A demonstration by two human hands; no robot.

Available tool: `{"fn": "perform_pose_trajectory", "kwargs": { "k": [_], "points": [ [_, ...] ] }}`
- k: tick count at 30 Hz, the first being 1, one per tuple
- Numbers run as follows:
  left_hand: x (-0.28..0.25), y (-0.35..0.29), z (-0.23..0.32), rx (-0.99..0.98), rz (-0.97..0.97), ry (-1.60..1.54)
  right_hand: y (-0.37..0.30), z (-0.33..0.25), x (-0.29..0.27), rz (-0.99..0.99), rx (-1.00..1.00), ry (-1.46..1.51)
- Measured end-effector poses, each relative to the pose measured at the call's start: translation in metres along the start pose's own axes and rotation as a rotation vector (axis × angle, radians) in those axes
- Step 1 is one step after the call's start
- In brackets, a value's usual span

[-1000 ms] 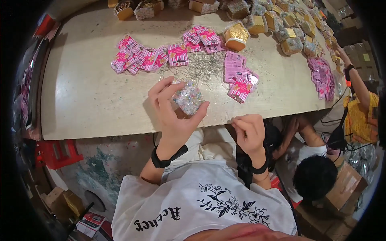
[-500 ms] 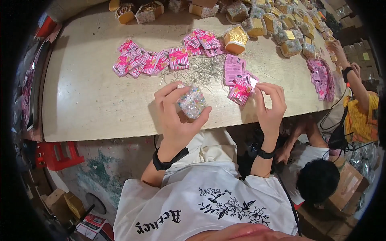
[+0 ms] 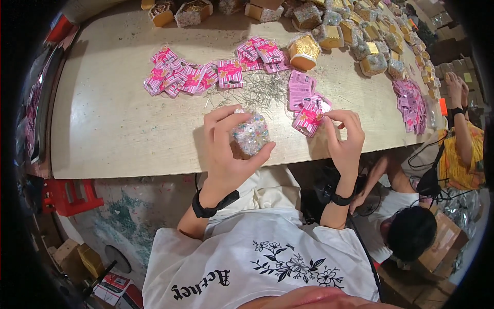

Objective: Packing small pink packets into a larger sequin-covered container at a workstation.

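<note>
My left hand grips a small ornament covered in clear and coloured beads, fingers over its far side and thumb at its near right side. The ornament sits low over the table near the front edge. At the right, my right hand is closed in a pinch at the upper right corner of a pink striped card. That card lies over a small stack of pink cards. Beyond my hands is a loose heap of thin metal wire pins.
Pink cards lie in groups across the middle. A gold house ornament stands beyond the stack, with many beaded houses at the far right. More cards are heaped at the right. A person in yellow and another crouching person are nearby.
My left hand has shifted slightly right with the beaded ornament. My right hand has come down a little, closer onto the card's corner. The yellow-clad person's hands have moved back from the table.
</note>
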State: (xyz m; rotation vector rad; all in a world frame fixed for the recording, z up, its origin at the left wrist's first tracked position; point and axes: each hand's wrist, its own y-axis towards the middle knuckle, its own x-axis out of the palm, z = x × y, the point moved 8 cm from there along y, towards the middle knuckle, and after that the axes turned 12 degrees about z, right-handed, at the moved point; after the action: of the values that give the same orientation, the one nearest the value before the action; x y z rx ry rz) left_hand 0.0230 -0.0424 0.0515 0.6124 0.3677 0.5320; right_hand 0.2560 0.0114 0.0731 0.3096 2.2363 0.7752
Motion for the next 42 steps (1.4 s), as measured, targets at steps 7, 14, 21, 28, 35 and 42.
{"fn": "perform_pose_trajectory", "kwargs": {
  "k": [7, 14, 21, 28, 35, 42],
  "points": [
    [0.003, -0.002, 0.0, -0.015, -0.031, -0.024, 0.001, 0.009, 0.005, -0.067, 0.146, 0.045],
    [0.003, -0.004, 0.0, 0.0, -0.062, 0.013, 0.014, 0.014, 0.009, 0.04, -0.013, -0.222],
    [0.004, -0.003, -0.001, -0.034, -0.027, -0.067, 0.018, -0.002, -0.014, 0.386, -0.2, -0.14],
    [0.004, -0.004, -0.003, -0.041, -0.026, -0.06, 0.007, -0.009, -0.013, 0.212, -0.19, -0.121],
    [0.005, -0.002, 0.003, 0.017, -0.038, -0.037, 0.005, 0.024, -0.019, 0.248, 0.06, -0.153],
    [0.004, -0.003, 0.0, -0.02, -0.04, -0.034, 0.013, 0.027, -0.006, 0.176, 0.036, -0.19]
  ]
}}
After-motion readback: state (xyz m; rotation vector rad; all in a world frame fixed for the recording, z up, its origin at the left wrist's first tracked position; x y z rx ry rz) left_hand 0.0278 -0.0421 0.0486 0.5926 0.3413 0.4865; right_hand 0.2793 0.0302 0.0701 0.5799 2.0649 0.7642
